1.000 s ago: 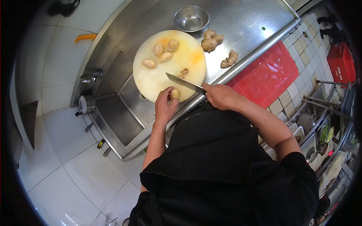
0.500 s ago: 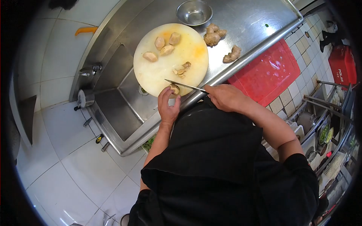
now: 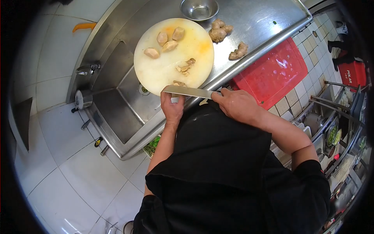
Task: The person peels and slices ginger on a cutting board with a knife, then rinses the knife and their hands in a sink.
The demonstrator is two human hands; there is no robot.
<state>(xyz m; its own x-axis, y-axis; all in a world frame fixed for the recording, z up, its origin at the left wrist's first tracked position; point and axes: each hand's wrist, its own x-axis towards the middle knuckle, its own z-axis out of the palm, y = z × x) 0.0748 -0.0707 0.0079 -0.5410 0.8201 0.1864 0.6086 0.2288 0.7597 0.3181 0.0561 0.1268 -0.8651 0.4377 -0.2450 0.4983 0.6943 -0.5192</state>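
Observation:
My right hand is closed round the handle of a kitchen knife. The broad blade lies across the fingers of my left hand. Those fingers grip a piece of ginger at the near edge of the round white cutting board; blade and fingers hide part of it. Several peeled ginger pieces sit on the far half of the board. Closer to my hands is a small heap of ginger peelings. Unpeeled ginger roots rest on the steel counter, right of the board.
A metal bowl stands behind the board. The board overlaps a steel sink with a tap. A red lid-like panel lies beyond the counter's right rim. Shelves with containers are at far right.
The knife has swung left over my left fingers, and its blade now shows its broad flat side. Some green liquid or leaves below the sink show more. The whole view has shifted slightly.

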